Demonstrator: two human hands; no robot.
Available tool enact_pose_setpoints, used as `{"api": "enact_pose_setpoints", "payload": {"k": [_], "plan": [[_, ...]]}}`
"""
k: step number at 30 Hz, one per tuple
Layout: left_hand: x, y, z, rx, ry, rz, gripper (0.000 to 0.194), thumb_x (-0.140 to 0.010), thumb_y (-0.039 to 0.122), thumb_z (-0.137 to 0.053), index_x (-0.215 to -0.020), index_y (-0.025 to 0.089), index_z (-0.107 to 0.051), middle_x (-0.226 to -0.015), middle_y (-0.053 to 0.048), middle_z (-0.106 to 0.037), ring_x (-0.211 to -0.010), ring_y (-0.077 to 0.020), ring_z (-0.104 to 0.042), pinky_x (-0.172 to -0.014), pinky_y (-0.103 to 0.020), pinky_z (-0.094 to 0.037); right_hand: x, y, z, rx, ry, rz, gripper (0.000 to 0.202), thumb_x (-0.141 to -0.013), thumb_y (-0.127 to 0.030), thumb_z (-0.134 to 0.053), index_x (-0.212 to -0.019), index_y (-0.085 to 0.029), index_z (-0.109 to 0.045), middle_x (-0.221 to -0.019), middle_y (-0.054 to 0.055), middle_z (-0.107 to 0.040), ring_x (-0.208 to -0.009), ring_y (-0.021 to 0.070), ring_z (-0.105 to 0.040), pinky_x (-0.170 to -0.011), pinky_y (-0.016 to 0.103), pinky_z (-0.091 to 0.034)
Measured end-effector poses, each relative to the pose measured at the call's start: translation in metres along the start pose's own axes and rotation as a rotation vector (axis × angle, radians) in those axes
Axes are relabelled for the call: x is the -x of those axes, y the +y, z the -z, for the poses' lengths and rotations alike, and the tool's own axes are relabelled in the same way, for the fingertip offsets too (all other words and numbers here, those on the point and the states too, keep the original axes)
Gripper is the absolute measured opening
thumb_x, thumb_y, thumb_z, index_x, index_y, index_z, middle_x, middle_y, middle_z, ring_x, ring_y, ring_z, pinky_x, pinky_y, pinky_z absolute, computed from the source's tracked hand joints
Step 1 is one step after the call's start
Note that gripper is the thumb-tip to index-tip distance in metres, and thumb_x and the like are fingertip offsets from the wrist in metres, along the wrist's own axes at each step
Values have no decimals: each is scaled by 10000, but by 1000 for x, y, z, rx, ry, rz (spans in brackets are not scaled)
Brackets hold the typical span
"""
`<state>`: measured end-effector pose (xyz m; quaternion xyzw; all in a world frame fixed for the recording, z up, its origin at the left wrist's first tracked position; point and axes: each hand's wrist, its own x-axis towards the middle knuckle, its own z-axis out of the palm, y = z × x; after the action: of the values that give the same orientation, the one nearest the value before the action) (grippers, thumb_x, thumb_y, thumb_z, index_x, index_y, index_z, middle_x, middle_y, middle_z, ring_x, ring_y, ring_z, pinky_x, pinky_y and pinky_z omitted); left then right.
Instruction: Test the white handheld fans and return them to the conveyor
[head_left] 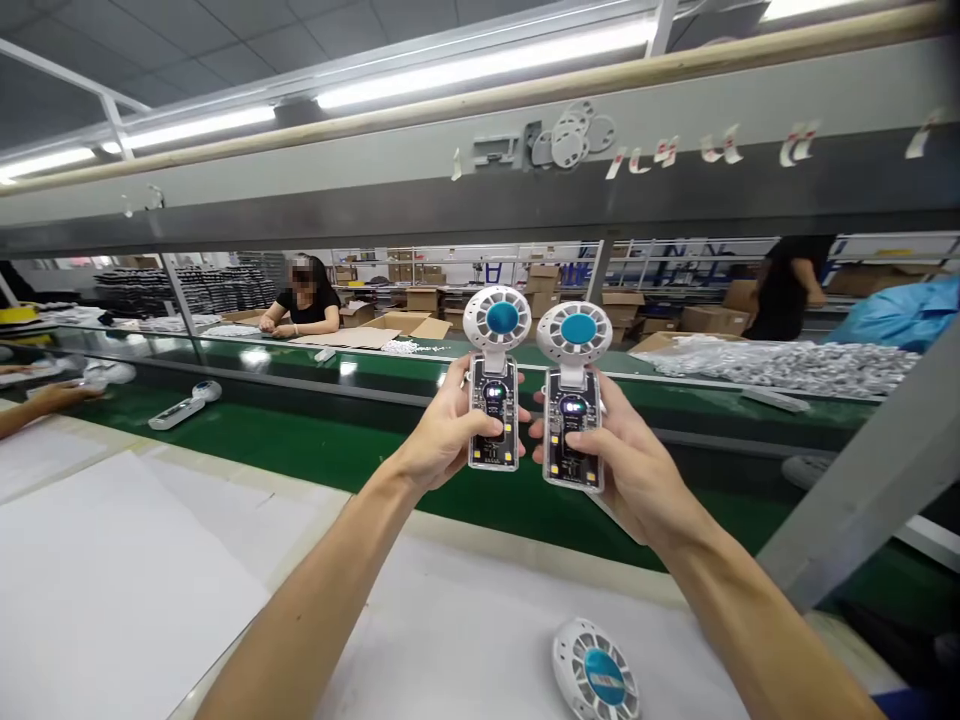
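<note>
A co-worker's hand (52, 397) rests at the far left edge of the white table (112, 560), near a fan (184, 406) lying on the green belt (300, 440). Above the belt's near edge, the left hand (442, 430) grips one small fan (495, 380) upright, thumb on its clear handle; just beside it, the right hand (630, 465) grips a second fan (574, 395) likewise. Another fan (596, 670) lies at the table's near edge.

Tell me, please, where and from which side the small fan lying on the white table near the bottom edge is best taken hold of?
The fan on the table lies flat with its round grille head and blue hub facing up; its handle, if any, is out of view. Probably best to come from above and pinch the round head across its rim. The left hand and right hand each hold another fan upright.
</note>
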<state>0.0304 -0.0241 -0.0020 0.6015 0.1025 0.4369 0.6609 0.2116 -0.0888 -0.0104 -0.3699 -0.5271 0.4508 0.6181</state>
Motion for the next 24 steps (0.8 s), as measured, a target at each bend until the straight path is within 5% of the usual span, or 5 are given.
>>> {"api": "enact_pose_setpoints", "payload": {"k": [9,24], "plan": [[0,-2,-4,44,108,-12,627,-663,114,-644,-1228,229,-398,-1010,-36,-669,-685,-160,-690,-636,-309,-567,-1,2,-1,39,17,15,672,-749,-218,-666,-1353,-311,-386,-1012,5,-676,-782,173,-682,-668,313,-604],[1,-8,-5,83,86,-19,535,-691,98,-634,-1180,206,-445,-1002,-49,-687,-667,-170,-698,-624,-317,-583,0,0,-2,36,38,27,691,-724,-229,-680,-1343,-302,-382,-952,3,-691,-723,169,-684,-661,312,-601]]}}
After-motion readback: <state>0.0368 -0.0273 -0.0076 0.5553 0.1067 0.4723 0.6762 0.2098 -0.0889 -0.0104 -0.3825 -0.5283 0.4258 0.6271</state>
